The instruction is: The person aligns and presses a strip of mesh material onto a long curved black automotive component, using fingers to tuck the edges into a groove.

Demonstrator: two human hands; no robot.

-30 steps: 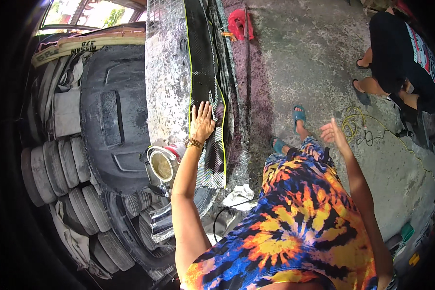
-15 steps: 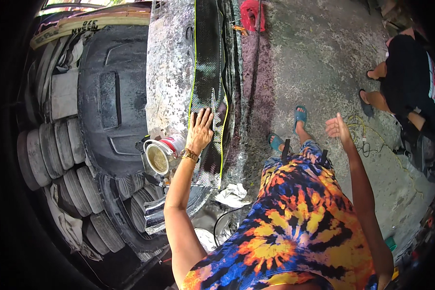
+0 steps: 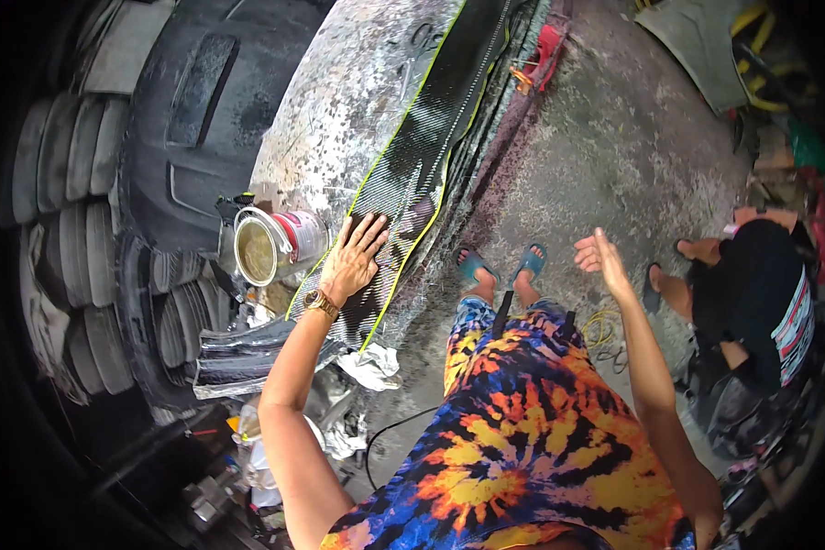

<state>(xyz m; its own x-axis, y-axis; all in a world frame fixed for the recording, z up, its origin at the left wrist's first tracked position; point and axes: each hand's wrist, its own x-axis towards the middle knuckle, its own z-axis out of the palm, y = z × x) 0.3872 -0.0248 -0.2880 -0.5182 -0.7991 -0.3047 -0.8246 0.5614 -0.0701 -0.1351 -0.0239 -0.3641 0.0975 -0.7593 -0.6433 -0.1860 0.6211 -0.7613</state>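
Note:
A long strip of black woven carbon fibre cloth (image 3: 435,128) with yellow-green edges lies along the paint-spotted table (image 3: 335,101). My left hand (image 3: 353,261) rests flat on the strip's near part, fingers spread, gripping nothing. Left of that hand stands an open can (image 3: 302,238) with a red and white label; its inside is yellowish. Out over the floor on the right, my right hand (image 3: 600,255) hangs in the air with fingers stretched out and nothing in it. A dark looped tool, apparently scissors (image 3: 420,38), lies farther up the table.
Stacked tyres (image 3: 82,243) and a large black moulded panel (image 3: 188,110) fill the left side. Crumpled white material (image 3: 371,368) sits by the strip's near end. Another person (image 3: 752,302) in black is low down at the right, near a yellow cord (image 3: 600,328) on the floor.
My view has turned, so the table and strip now slant up to the right. My left hand stays flat on the cloth. My feet have shifted; my right hand remains raised and unoccupied.

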